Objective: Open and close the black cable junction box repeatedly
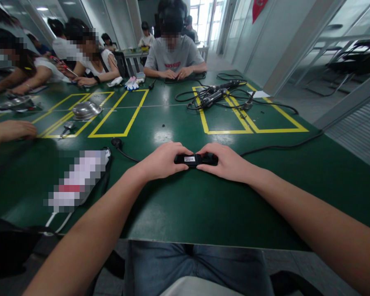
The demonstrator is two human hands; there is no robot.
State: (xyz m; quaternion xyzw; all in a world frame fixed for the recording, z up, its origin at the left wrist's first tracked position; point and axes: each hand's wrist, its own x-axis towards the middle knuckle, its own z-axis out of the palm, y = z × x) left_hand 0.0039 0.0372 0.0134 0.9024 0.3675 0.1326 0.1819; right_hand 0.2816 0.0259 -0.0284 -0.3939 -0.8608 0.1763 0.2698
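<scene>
A small black box with a white label point(189, 159), apparently in line on a black cord, lies level just above or on the table in front of me. My left hand point(163, 161) pinches its left end between thumb and fingers. Around its right end, by a black tapered part, the thumb and fingers of my right hand point(228, 162) are closed. The black cord point(277, 146) leads off to the right behind my right hand. On the other side, a black plug point(116, 142) lies on the table, its cord running behind my left wrist.
Left of my forearm lies a blurred-out phone-like thing point(80, 176) with a white cable. A metal bowl point(86, 110) and a co-worker's hand point(17, 129) are farther left. Black tools with coiled cords point(214, 96) lie on the green table point(203, 213) ahead; a person point(174, 53) sits opposite.
</scene>
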